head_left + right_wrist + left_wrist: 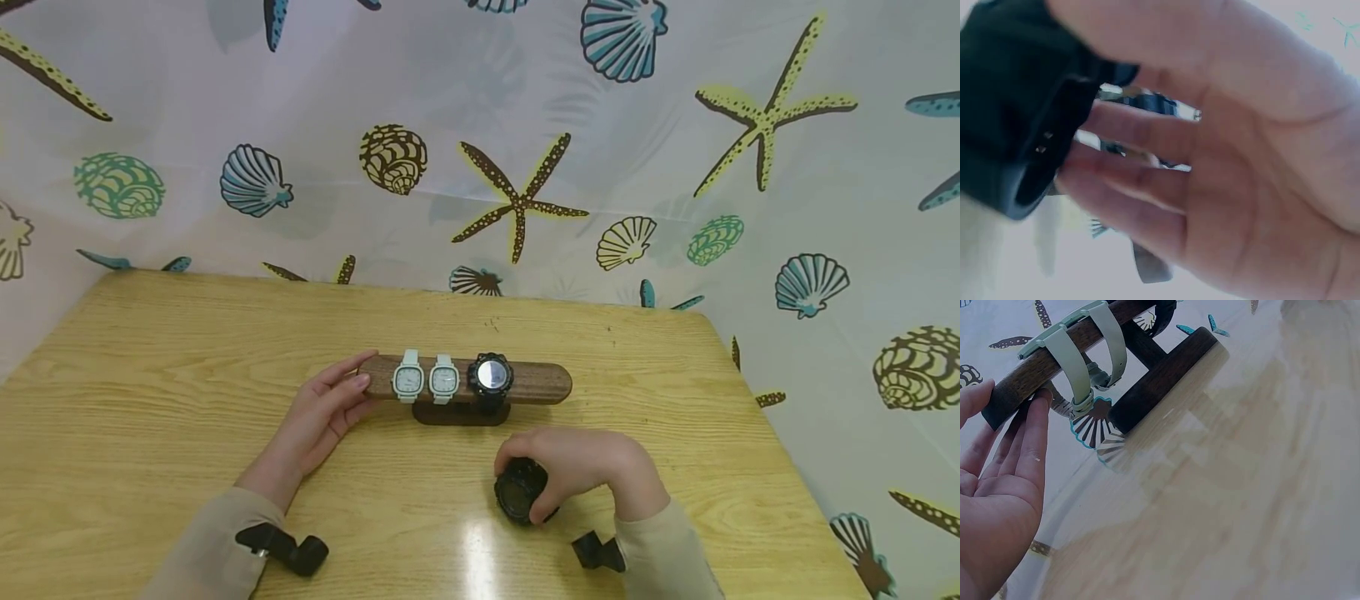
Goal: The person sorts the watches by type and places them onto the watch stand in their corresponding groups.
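A dark wooden watch stand (537, 382) with a horizontal bar on a short base stands mid-table. My left hand (330, 410) grips the bar's left end; the left wrist view shows the thumb on one side and fingers underneath. Two pale mint watches with squarish faces, a left one (408, 380) and a right one (444, 381), are strapped round the bar. Right of them sits a black round-faced watch (492, 374). In front of the stand, my right hand (581, 467) holds another black watch (516, 493) between thumb and fingers. Its strap is partly hidden by the hand.
The light wooden table (187, 358) reaches back to a white cloth (315, 100) printed with shells and starfish, which also hangs along the right side. Black camera mounts sit on both wrists, a left mount (288, 550) and a right mount (597, 551).
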{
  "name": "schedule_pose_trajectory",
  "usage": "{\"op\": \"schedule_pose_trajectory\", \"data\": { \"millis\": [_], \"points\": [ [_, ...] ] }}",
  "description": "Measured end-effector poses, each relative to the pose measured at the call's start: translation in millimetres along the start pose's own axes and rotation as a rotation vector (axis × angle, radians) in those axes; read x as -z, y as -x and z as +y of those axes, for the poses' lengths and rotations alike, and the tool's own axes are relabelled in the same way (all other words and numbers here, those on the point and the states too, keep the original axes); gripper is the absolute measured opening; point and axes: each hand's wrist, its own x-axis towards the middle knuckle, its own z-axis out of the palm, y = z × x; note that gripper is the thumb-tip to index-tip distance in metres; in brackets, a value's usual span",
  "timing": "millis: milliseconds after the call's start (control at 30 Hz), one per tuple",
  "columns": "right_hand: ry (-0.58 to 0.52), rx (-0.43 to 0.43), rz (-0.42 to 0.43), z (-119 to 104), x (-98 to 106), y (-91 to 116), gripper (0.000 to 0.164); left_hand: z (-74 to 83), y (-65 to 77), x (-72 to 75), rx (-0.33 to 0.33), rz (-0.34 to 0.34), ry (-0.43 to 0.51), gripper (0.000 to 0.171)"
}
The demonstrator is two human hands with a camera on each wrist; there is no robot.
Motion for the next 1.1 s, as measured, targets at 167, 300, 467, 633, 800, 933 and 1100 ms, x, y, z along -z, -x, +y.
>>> {"op": "schedule_pose_trajectory", "data": {
  "millis": [167,300,467,633,800,933,1100],
  "points": [
    [-0.039,0.044,0.155,-2,9,13,0.052,-0.4,-0.4,-0.2,0.000,0.001,0.003,0.041],
    [-0.087,0.057,0.284,-2,17,26,0.056,-0.8,-0.7,0.5,0.001,0.001,0.001,0.042],
    [-0.111,0.087,0.444,2,25,41,0.057,-1.1,-0.7,0.9,-0.001,-0.002,-0.002,0.042],
    [-0.095,0.060,0.599,9,30,54,0.059,-1.0,-0.6,0.3,-0.002,-0.004,-0.002,0.042],
    [-0.073,-0.048,0.688,19,32,60,0.061,-1.1,-0.5,0.5,-0.005,-0.008,0.005,0.041],
    [-0.074,-0.117,0.718,30,32,60,0.062,-1.3,-0.3,0.8,-0.009,-0.011,0.002,0.042],
    [-0.158,-0.118,0.725,47,28,53,0.061,-1.6,-0.4,0.6,-0.010,-0.008,0.000,0.042]
  ]
}}
